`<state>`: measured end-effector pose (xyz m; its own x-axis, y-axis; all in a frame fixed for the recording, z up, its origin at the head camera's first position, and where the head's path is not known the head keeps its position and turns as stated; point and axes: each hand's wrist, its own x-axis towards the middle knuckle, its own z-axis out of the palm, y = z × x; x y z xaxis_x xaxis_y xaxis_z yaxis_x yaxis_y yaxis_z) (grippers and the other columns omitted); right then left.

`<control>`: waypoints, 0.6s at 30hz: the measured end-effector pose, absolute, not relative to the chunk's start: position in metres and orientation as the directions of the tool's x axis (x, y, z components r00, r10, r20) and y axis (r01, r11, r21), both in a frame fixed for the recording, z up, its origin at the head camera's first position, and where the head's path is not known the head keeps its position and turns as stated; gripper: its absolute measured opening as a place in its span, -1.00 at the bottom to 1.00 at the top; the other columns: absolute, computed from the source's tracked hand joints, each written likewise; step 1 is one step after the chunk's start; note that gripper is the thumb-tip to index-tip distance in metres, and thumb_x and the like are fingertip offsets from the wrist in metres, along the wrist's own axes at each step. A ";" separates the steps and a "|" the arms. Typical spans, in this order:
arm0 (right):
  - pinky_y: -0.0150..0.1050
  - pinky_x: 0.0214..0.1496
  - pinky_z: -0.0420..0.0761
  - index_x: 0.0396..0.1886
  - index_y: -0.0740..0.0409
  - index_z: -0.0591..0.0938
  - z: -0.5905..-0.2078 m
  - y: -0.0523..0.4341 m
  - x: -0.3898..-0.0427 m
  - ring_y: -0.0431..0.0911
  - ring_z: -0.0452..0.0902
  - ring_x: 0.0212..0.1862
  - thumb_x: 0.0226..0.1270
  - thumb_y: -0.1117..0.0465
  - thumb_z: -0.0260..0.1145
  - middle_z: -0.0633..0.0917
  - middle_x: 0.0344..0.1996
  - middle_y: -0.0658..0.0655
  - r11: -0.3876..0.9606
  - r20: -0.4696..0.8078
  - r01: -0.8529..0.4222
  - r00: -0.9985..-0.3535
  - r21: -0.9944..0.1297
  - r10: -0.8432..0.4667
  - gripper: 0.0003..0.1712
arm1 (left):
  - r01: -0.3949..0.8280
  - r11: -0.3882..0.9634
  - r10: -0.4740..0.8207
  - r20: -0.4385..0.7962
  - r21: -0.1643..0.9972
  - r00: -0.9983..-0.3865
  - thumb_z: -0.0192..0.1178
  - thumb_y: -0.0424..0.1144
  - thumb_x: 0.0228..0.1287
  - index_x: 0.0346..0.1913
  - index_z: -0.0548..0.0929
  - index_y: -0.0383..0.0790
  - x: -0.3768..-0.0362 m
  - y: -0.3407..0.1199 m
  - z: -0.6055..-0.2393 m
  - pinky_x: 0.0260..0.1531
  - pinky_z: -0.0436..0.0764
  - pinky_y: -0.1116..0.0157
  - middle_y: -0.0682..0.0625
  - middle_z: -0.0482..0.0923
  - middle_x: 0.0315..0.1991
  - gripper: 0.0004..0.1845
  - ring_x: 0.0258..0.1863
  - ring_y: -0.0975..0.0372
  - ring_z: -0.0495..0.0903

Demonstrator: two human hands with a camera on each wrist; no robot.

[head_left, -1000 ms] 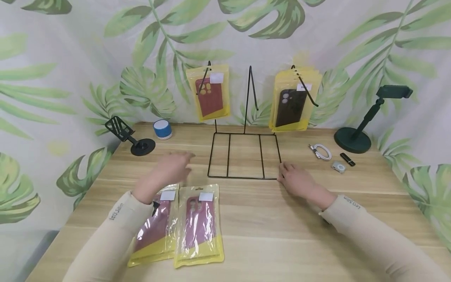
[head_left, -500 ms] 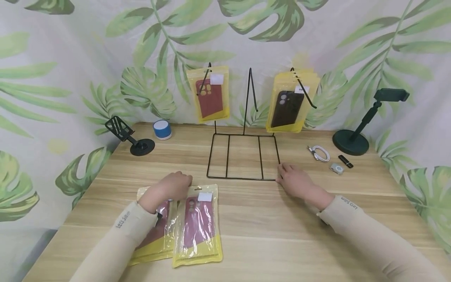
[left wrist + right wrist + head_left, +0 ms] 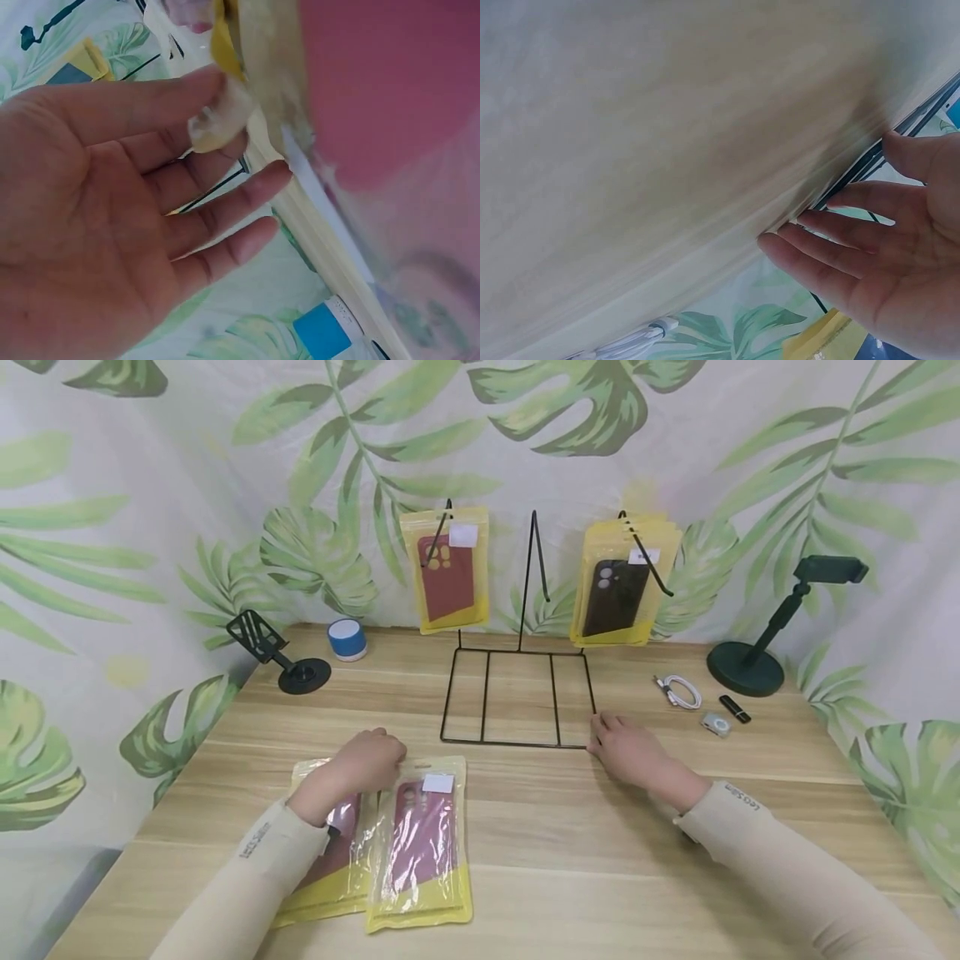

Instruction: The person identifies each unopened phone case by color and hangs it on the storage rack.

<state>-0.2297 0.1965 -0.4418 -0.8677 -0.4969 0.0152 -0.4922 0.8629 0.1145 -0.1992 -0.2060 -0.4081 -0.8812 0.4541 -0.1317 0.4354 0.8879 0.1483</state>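
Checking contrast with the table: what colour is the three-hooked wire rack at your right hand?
The wire rack is black, clearest in head view.

Beyond my left fingers [image 3: 225,208], farther left: black folding stand [image 3: 303,677], round base, slotted plate tilted up. Right of that stand, also beyond those fingers: blue cylinder [image 3: 347,643], pale top. Off to the right of my right fingers [image 3: 810,262], slightly farther out: coiled white cable [image 3: 667,693], small silver gadget [image 3: 716,724] with a round dial, black stick [image 3: 734,709] close by it. Farther out still: dark green stand [image 3: 745,670], round base. Behind everything ahead of me: leaf-printed cloth [image 3: 420,410].
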 end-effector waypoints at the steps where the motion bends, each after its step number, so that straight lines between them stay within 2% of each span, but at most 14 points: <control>1: 0.13 0.23 0.57 0.28 0.49 0.47 -0.442 0.196 -0.229 0.31 0.50 0.24 0.51 0.06 0.15 0.53 0.23 0.47 0.863 0.016 -0.492 -0.867 0.113 -0.497 -0.40 | 0.439 0.885 0.457 -0.112 0.157 -0.882 0.18 -0.44 0.12 -0.57 0.55 -0.15 -0.200 -0.207 -0.409 -0.30 0.49 0.19 0.05 0.47 -0.57 -0.81 -0.43 0.17 0.39; 5: 0.13 0.25 0.55 0.27 0.50 0.47 -0.441 0.196 -0.228 0.31 0.50 0.24 0.51 0.06 0.15 0.53 0.23 0.47 0.858 0.022 -0.498 -0.863 0.121 -0.504 -0.40 | 0.417 0.868 0.437 -0.014 0.270 -0.900 0.18 -0.35 0.30 -0.37 0.68 -0.21 -0.201 -0.209 -0.401 -0.31 0.56 0.19 0.00 0.61 -0.45 -0.88 -0.41 0.19 0.48; 7: 0.13 0.25 0.55 0.28 0.50 0.46 -0.440 0.196 -0.228 0.31 0.49 0.24 0.51 0.06 0.15 0.52 0.24 0.47 0.862 0.023 -0.494 -0.866 0.115 -0.500 -0.39 | 0.378 0.844 0.402 0.018 0.382 -0.916 0.17 -0.27 0.38 -0.22 0.70 -0.23 -0.200 -0.209 -0.393 -0.32 0.58 0.18 -0.05 0.68 -0.31 -0.87 -0.40 0.18 0.52; 9: 0.13 0.25 0.55 0.28 0.50 0.46 -0.440 0.196 -0.228 0.32 0.50 0.24 0.51 0.06 0.15 0.53 0.23 0.48 0.859 0.025 -0.497 -0.864 0.120 -0.503 -0.40 | 0.348 0.794 0.367 0.063 0.498 -0.928 0.16 -0.22 0.43 -0.16 0.68 -0.22 -0.200 -0.210 -0.385 -0.27 0.60 0.16 -0.08 0.70 -0.23 -0.84 -0.33 0.18 0.57; 11: 0.13 0.26 0.54 0.27 0.50 0.47 -0.440 0.196 -0.228 0.32 0.50 0.23 0.51 0.06 0.16 0.53 0.23 0.48 0.854 0.026 -0.504 -0.859 0.129 -0.511 -0.40 | 0.326 0.714 0.339 0.102 0.619 -0.935 0.15 -0.19 0.45 -0.15 0.65 -0.23 -0.199 -0.210 -0.377 -0.31 0.56 0.19 -0.07 0.67 -0.26 -0.83 -0.34 0.16 0.55; 13: 0.12 0.26 0.54 0.26 0.51 0.48 -0.440 0.196 -0.228 0.31 0.51 0.23 0.51 0.06 0.16 0.54 0.22 0.48 0.849 0.030 -0.510 -0.855 0.137 -0.518 -0.40 | 0.333 0.619 0.321 0.158 0.711 -0.934 0.16 -0.22 0.45 -0.17 0.63 -0.27 -0.199 -0.208 -0.369 -0.35 0.54 0.26 -0.06 0.59 -0.38 -0.84 -0.37 0.14 0.53; 16: 0.11 0.26 0.55 0.25 0.51 0.48 -0.440 0.196 -0.227 0.31 0.51 0.22 0.50 0.07 0.17 0.54 0.21 0.48 0.845 0.035 -0.516 -0.851 0.140 -0.525 -0.41 | 0.340 0.502 0.291 0.215 0.795 -0.932 0.15 -0.28 0.45 -0.16 0.61 -0.35 -0.199 -0.206 -0.360 -0.45 0.50 0.37 -0.04 0.47 -0.48 -0.84 -0.48 0.14 0.47; 18: 0.11 0.26 0.55 0.25 0.51 0.48 -0.440 0.196 -0.227 0.31 0.51 0.22 0.50 0.07 0.17 0.54 0.22 0.48 0.847 0.036 -0.514 -0.852 0.134 -0.523 -0.41 | 0.351 0.466 0.270 0.248 0.812 -0.931 0.15 -0.31 0.45 -0.14 0.60 -0.38 -0.199 -0.203 -0.354 -0.45 0.50 0.42 -0.03 0.46 -0.50 -0.85 -0.50 0.19 0.47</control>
